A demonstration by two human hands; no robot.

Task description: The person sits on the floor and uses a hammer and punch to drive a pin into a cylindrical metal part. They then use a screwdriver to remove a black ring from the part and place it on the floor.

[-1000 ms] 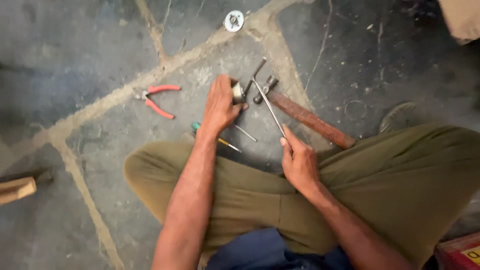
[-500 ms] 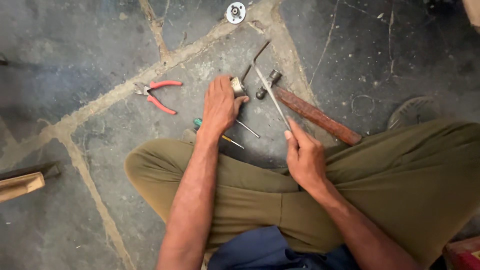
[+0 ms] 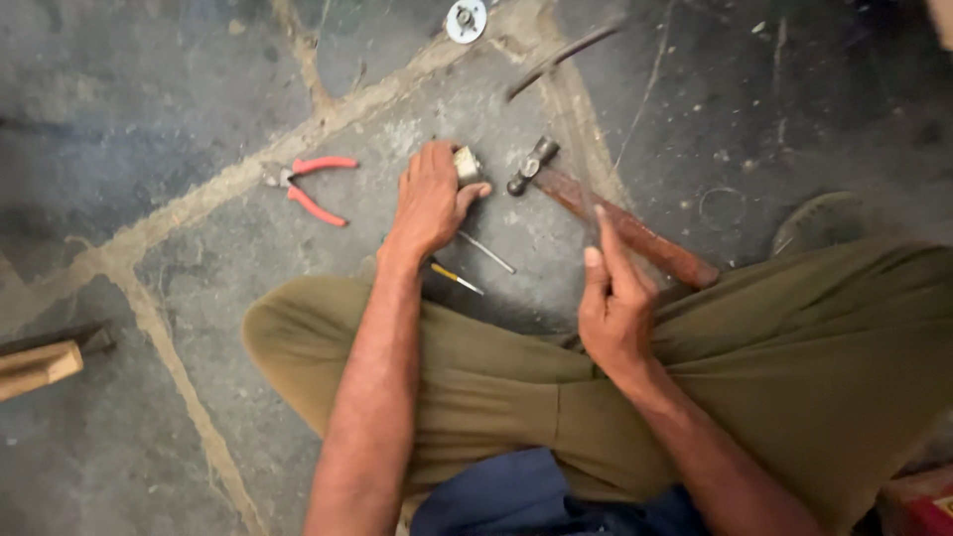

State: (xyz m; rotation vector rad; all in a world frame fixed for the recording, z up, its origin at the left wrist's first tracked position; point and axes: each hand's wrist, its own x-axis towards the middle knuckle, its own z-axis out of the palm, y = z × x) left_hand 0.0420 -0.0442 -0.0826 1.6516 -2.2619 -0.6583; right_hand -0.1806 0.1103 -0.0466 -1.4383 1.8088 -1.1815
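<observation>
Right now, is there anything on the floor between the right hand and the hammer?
Nothing visible. The right hand hovers directly over the wooden handle of the hammer, its fingers above it. The small metal part lies apart, under the left hand.

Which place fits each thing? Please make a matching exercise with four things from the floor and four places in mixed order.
Things:
1. pliers with red handles
2. hammer with wooden handle
3. round metal disc
4. small metal piece

Places:
A. at the top edge of the picture, on a pale seam in the stone floor
B. under the fingers of the left hand
C. lying to the left of the left hand, apart from it
D. lying between the two hands, just beyond the right hand

Pairs: 1-C, 2-D, 3-A, 4-B
</observation>
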